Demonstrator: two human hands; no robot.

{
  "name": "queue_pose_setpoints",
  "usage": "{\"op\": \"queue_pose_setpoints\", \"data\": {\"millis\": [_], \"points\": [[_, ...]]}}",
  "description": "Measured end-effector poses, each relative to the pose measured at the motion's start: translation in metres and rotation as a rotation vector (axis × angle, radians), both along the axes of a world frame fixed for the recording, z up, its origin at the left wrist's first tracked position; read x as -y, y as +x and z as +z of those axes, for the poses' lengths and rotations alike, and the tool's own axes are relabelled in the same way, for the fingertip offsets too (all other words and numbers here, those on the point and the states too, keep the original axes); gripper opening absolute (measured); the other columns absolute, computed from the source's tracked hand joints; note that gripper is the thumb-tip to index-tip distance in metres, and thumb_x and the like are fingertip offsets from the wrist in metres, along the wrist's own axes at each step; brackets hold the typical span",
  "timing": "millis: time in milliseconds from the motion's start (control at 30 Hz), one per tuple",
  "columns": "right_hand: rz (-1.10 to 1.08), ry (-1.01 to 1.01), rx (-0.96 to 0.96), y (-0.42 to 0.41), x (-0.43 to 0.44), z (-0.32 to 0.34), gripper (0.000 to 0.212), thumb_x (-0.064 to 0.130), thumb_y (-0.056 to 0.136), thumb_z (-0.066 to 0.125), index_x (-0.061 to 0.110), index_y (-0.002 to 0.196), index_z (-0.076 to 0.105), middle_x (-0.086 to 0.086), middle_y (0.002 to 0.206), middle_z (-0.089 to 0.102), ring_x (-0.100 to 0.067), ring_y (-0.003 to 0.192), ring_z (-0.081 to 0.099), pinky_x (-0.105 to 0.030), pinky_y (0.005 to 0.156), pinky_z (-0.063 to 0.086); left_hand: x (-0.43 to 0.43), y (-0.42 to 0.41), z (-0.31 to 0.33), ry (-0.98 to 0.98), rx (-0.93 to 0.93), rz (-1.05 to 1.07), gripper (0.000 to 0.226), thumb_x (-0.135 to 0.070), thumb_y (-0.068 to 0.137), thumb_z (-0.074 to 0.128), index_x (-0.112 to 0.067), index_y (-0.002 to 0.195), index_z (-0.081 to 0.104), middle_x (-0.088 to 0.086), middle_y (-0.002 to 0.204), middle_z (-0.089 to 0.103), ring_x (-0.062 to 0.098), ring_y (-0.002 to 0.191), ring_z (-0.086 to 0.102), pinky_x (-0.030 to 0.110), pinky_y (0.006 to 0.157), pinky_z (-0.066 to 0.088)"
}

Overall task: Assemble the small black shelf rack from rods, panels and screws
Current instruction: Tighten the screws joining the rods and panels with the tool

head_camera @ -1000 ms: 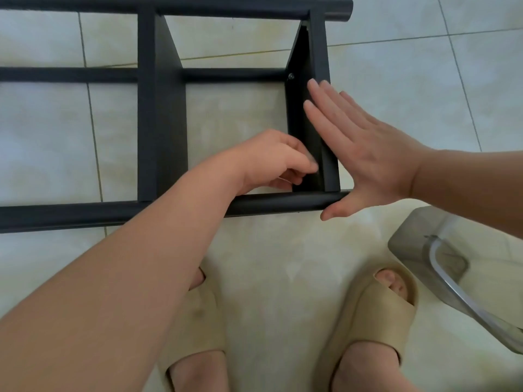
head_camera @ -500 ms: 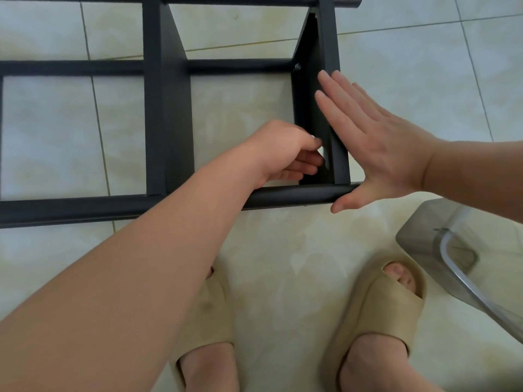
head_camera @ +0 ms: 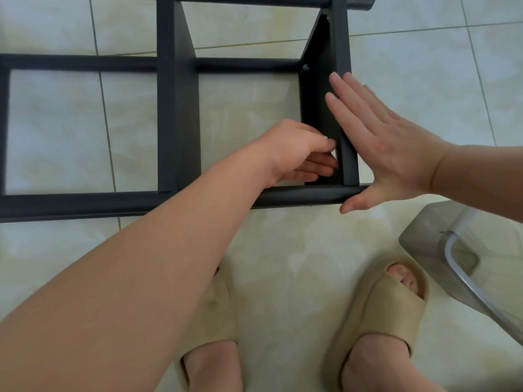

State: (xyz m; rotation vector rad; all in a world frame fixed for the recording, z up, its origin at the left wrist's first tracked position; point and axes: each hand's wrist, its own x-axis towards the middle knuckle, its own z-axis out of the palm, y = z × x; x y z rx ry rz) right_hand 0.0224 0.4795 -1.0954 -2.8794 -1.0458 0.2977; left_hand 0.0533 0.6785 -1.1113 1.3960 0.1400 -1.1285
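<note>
The black shelf rack lies on its side on the tiled floor, its near rod (head_camera: 85, 205) running left to right. A middle panel (head_camera: 175, 108) and an end panel (head_camera: 317, 108) join the rods. A screw head (head_camera: 305, 67) shows on the end panel's inner face, at the far cross rod. My left hand (head_camera: 294, 154) reaches inside the frame, with thumb and fingers curled and pinching a small metal piece against the end panel's lower inner face; I cannot make out what the piece is. My right hand (head_camera: 390, 154) presses flat against the panel's outer side, thumb by the near rod's end.
My feet in beige sandals (head_camera: 212, 315) (head_camera: 379, 306) stand on the pale tiles just in front of the rack. A clear grey object with a metal bar (head_camera: 441, 250) juts in at the right, close to my right foot.
My left hand's fingers have shifted slightly at the end panel's inner face, still pinched together. My right hand stays flat on the panel. The rack sits a little higher in view.
</note>
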Motion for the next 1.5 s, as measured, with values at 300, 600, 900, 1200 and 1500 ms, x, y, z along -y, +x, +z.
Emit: {"op": "queue_pose_setpoints", "data": {"millis": [300, 600, 900, 1200, 1500], "points": [[-0.016, -0.006, -0.011, -0.0008, -0.0006, 0.0008, 0.142, 0.098, 0.069, 0.037, -0.008, 0.157, 0.005, -0.030, 0.165, -0.002, -0.044, 0.154, -0.003, -0.059, 0.124, 0.012, -0.0010, 0.0001, -0.0028, -0.006, 0.021, 0.024, 0.006, -0.018, 0.096, 0.064, -0.016, 0.090, 0.065, -0.002, 0.072, 0.074, 0.012, 0.071, 0.073, 0.029, 0.077, 0.057], [-0.017, -0.008, -0.019, -0.0007, -0.0008, 0.0013, 0.142, 0.099, 0.069, 0.035, -0.008, 0.157, 0.006, -0.029, 0.165, -0.002, -0.044, 0.154, -0.003, -0.059, 0.124, 0.012, -0.0009, -0.0006, 0.0006, 0.059, 0.118, 0.001, 0.011, -0.020, 0.095, 0.064, -0.020, 0.084, 0.065, -0.004, 0.070, 0.073, 0.012, 0.071, 0.071, 0.029, 0.071, 0.051], [-0.015, 0.000, -0.019, -0.0006, -0.0007, 0.0000, 0.141, 0.099, 0.069, 0.034, -0.007, 0.158, 0.005, -0.029, 0.165, -0.002, -0.043, 0.154, -0.004, -0.059, 0.125, 0.011, -0.0029, -0.0004, 0.0006, 0.055, 0.191, 0.063, 0.011, -0.018, 0.098, 0.061, -0.018, 0.087, 0.066, -0.007, 0.069, 0.073, 0.008, 0.071, 0.071, 0.027, 0.070, 0.053], [-0.006, 0.007, -0.013, -0.0001, 0.0001, -0.0014, 0.141, 0.099, 0.070, 0.036, -0.009, 0.157, 0.007, -0.030, 0.165, -0.001, -0.044, 0.154, -0.003, -0.060, 0.124, 0.012, -0.0016, -0.0016, 0.0003, 0.046, 0.154, -0.005, 0.011, -0.017, 0.097, 0.062, -0.015, 0.087, 0.064, -0.006, 0.067, 0.073, 0.009, 0.069, 0.071, 0.028, 0.072, 0.056], [-0.007, 0.004, -0.018, 0.0001, 0.0003, -0.0011, 0.141, 0.099, 0.070, 0.036, -0.008, 0.157, 0.006, -0.030, 0.165, -0.002, -0.044, 0.154, -0.004, -0.061, 0.124, 0.012, -0.0014, 0.0001, 0.0048, 0.044, -0.003, 0.015, 0.009, -0.013, 0.098, 0.058, -0.012, 0.090, 0.060, -0.002, 0.065, 0.072, 0.012, 0.063, 0.070, 0.027, 0.067, 0.056]]}}
